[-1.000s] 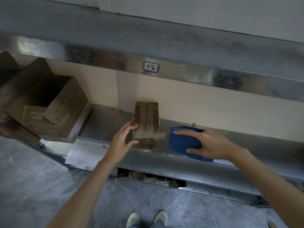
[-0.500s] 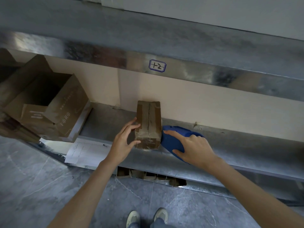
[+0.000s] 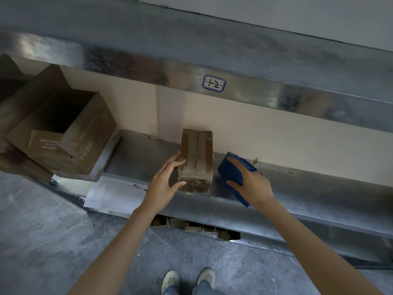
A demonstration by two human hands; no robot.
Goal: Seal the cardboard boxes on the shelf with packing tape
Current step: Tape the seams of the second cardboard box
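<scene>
Change: we have drawn the blue tape dispenser (image 3: 230,173) a little to the right; half a second ago it sat against the small box (image 3: 196,158), and now a narrow gap shows between them.
Small box: it stands on the metal shelf (image 3: 297,188) near the front edge, with clear tape over its near end and brown tape along the top seam.
Left hand (image 3: 163,184): our fingers lie straight against the box's left side, and the thumb reaches across its near face.
Right hand (image 3: 253,184): we grip the dispenser from above, fingers spread over its top and thumb on its near side.
Open carton (image 3: 63,128): it sits tilted on the shelf well to the left, flaps up.
Paper sheet (image 3: 110,194): it hangs over the shelf's front edge below the carton.
Label (image 3: 214,84): it is stuck on the upper shelf beam and hand-marked "1-2".
</scene>
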